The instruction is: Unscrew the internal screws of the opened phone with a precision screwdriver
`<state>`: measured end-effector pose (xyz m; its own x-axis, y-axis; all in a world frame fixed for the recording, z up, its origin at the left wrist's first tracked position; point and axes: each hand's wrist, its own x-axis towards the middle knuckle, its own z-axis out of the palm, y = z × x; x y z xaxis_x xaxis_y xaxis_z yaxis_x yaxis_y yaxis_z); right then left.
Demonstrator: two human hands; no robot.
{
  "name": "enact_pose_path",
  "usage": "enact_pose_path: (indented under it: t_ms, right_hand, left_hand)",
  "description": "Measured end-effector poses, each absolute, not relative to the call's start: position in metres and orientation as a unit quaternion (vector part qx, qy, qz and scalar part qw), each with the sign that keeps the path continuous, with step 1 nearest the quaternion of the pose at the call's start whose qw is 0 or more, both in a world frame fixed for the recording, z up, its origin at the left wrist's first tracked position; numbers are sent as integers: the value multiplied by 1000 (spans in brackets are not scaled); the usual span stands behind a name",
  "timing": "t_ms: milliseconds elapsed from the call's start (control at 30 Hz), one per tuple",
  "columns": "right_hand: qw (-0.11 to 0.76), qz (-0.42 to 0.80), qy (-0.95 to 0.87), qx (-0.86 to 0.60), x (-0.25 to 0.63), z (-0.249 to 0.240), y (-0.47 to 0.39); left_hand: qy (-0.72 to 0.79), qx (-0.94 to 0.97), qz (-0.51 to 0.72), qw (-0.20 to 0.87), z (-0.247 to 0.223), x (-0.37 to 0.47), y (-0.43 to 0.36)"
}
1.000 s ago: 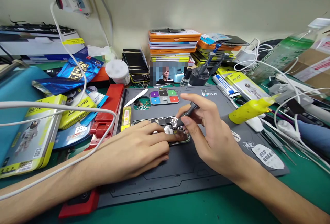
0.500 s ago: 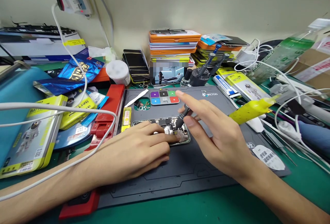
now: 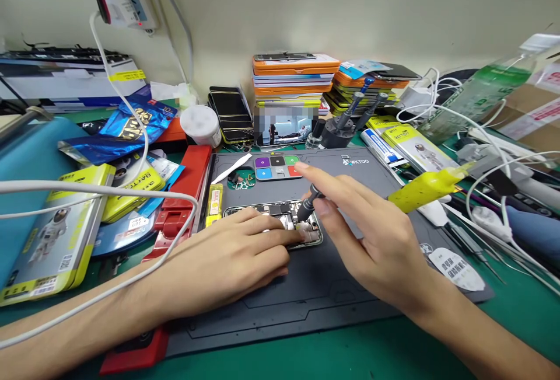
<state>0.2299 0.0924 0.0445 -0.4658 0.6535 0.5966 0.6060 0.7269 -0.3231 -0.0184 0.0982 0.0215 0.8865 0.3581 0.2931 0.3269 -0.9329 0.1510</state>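
Note:
An opened phone (image 3: 315,234) lies on the dark work mat, its inner parts exposed. Across its left and near side rests my left hand (image 3: 245,251), palm down with the fingers stretched out; the fingertips touch the phone's inside. My right hand (image 3: 371,234) holds a dark screwdriver (image 3: 310,202) between thumb and fingers, the index finger reaching forward over its top. The screwdriver tilts, its lower end inside the phone near my left fingertips; its tip is too small to make out.
On the mat (image 3: 280,310) lie a colored screw pad (image 3: 279,173), a white pry stick (image 3: 231,168) and a yellow-wrapped battery (image 3: 214,204). A screwdriver holder (image 3: 339,132) stands behind. A white cable (image 3: 105,186) crosses above my left forearm. Right are a yellow tube (image 3: 424,188) and tweezers (image 3: 475,251).
The screwdriver and the fingers of my right hand have shifted very slightly, the index finger a little lower. My left hand stays on the phone.

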Motion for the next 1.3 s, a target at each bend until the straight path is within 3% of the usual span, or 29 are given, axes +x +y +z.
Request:
enact_pose_path:
  t_ms: [333,1300]
  right_hand:
    - [368,-11,-857,-360,229,44,91]
    - [371,56,-856,-355,228,44,91]
  left_hand:
    - [274,924,259,63,29,-23,98]
    - [280,919,264,81,26,-26,97]
